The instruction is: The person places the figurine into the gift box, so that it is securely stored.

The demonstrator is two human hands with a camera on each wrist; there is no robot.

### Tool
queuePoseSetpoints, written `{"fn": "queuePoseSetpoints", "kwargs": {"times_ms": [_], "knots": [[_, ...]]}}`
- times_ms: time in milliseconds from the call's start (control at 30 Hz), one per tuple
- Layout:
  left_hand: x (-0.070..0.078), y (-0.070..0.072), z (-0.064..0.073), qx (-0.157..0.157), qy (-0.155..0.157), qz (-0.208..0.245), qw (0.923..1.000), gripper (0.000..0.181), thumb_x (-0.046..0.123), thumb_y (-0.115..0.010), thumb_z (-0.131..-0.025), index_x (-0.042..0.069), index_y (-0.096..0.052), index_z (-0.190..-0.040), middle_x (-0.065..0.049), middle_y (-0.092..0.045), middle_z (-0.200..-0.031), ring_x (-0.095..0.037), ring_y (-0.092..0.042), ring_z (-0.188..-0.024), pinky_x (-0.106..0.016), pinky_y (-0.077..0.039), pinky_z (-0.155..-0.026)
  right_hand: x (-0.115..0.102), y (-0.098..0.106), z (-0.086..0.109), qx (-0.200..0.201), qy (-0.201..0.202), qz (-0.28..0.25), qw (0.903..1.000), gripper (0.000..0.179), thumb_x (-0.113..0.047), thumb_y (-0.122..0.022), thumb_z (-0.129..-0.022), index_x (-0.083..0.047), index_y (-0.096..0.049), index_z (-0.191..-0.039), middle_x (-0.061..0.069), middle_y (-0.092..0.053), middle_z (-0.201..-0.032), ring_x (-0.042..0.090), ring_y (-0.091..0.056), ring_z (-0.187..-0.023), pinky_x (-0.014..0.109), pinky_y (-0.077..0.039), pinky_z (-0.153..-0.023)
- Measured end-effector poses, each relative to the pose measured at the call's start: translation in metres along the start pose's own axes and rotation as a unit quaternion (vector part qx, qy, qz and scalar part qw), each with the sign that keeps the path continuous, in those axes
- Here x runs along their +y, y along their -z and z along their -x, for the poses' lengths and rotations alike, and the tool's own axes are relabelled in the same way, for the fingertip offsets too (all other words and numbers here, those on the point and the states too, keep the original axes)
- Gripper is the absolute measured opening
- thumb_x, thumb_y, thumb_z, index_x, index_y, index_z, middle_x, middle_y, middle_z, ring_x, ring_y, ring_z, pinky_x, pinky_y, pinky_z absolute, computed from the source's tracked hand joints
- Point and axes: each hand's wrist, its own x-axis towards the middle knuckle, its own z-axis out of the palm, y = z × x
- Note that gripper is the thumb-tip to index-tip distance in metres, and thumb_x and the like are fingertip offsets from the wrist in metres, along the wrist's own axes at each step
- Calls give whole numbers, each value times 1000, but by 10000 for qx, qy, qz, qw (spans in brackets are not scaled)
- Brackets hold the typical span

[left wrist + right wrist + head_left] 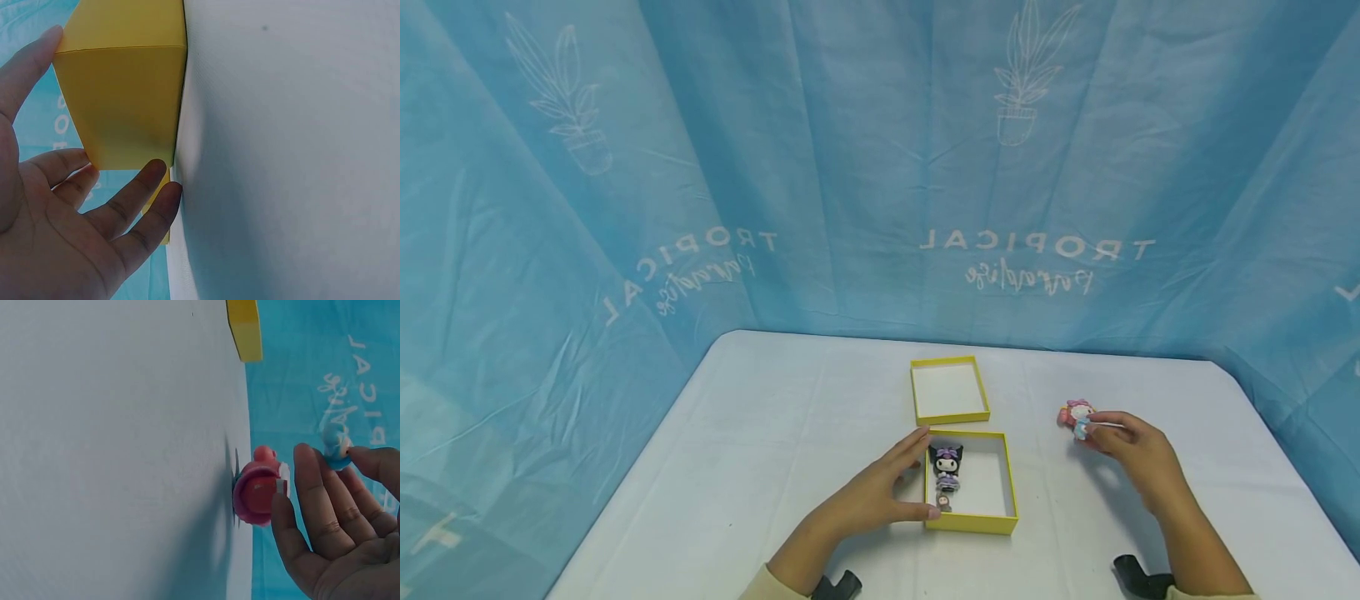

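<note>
My left hand (868, 492) spans the left side of an open yellow box (973, 523) with a white inside, thumb at the near corner and fingertips at the far one. Inside the box, along its left wall, lie a black-and-purple figurine (947, 468) and a tiny brownish figurine (943, 502). Over on the right, my right hand (1138, 457) pinches a tiny light blue figurine (337, 445) between thumb and fingers. Close beside those fingertips, a pink figurine (259, 487) with a white face rests on the table.
Behind the box lies its shallow yellow-rimmed lid (951, 392), white inside facing up. A white cloth covers the table (760, 433). Blue printed curtains (865, 167) hang along the back and sides. Black straps or mounts (1138, 577) show near both wrists.
</note>
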Motion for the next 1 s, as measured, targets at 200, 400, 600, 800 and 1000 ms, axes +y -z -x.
{"fn": "queuePoseSetpoints", "kwargs": {"times_ms": [200,400,600,800,1000], "knots": [[1,0,0,-24,13,27,10000,103,63,-76,-80,40,-17,-161,14,-7,-172,-21,-28,-155,-57,-27,-124,-3,-6,4,-90,137,149,9998,48,-38,-58,-103,-3,-59,-136,6,-79,-110,1,-73,-94,9,-48,-81],[1,0,0,-35,11,39,10000,104,64,-75,-80,38,-17,-162,14,-7,-172,-21,-31,-154,-57,-29,-123,-5,-13,6,-96,152,346,9992,47,-39,-56,-104,-5,-59,-135,8,-78,-113,4,-74,-96,29,-51,-95],[1,0,0,-55,16,31,10000,104,63,-75,-80,36,-16,-162,14,-6,-172,-22,-32,-153,-56,-31,-122,-7,-18,6,-211,224,353,9989,47,-40,-57,-103,-6,-60,-135,8,-77,-115,3,-73,-96,12,-47,-85],[2,1,-1,-66,-13,199,9998,105,61,-77,-80,36,-17,-162,14,-5,-172,-21,-24,-156,-46,-38,-120,-9,-23,8,-326,513,256,9978,49,-43,-60,-101,-6,-62,-133,6,-76,-118,8,-74,-99,7,-48,-84],[1,1,0,-52,-17,125,9999,105,62,-76,-80,35,-17,-162,13,-5,-172,-21,-24,-156,-48,-36,-121,-16,-29,12,-318,623,449,9965,52,-48,-61,-99,-9,-63,-132,3,-78,-112,0,-71,-98,10,-49,-87]]}}
